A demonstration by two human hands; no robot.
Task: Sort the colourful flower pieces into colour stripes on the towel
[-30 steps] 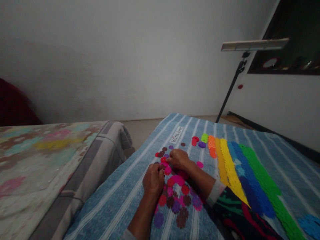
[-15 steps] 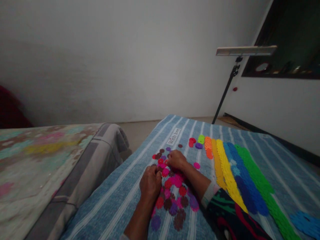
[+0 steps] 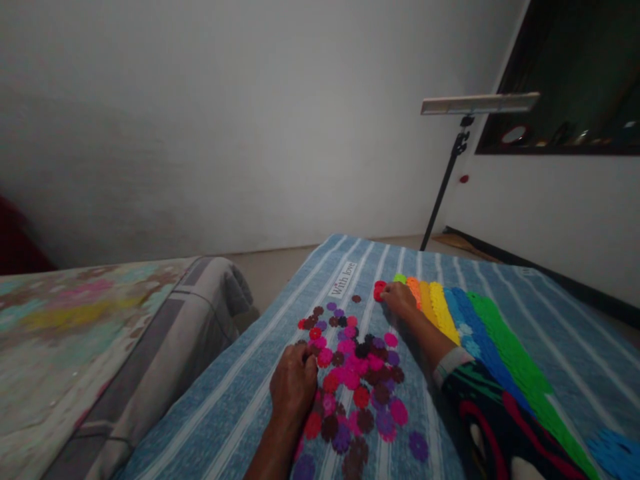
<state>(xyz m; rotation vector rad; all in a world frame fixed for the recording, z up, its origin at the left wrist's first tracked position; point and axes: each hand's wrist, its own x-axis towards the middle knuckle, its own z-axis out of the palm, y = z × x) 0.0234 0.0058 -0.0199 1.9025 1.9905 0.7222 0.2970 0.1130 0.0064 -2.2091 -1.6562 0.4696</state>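
Observation:
Scattered flower-shaped pieces in pink, red, purple, brown and black [image 3: 352,375] lie on a blue striped cloth [image 3: 225,393]. At their left edge rests my left hand [image 3: 293,381], its fingers curled together; what they pinch, if anything, is too small to name. Farther up and to the right, my right hand [image 3: 399,297] has its fingertips pressed together on the red pieces [image 3: 380,291]. Beside it run overlapping rows of orange [image 3: 414,291], yellow [image 3: 443,311], blue [image 3: 480,333] and green pieces [image 3: 515,353]. Part of the nearer rows is hidden behind my right sleeve.
A second surface with a floral cover [image 3: 90,347] stands at the left, across a gap. Behind the striped cloth rises a lamp on a black pole [image 3: 443,193]. Light blue pieces [image 3: 616,453] lie at the near right corner. A pale wall [image 3: 250,133] is at the back.
My right hand has moved from the scattered pieces up and right to the red pieces. My left hand stays at the pile's left edge. The view has shifted slightly.

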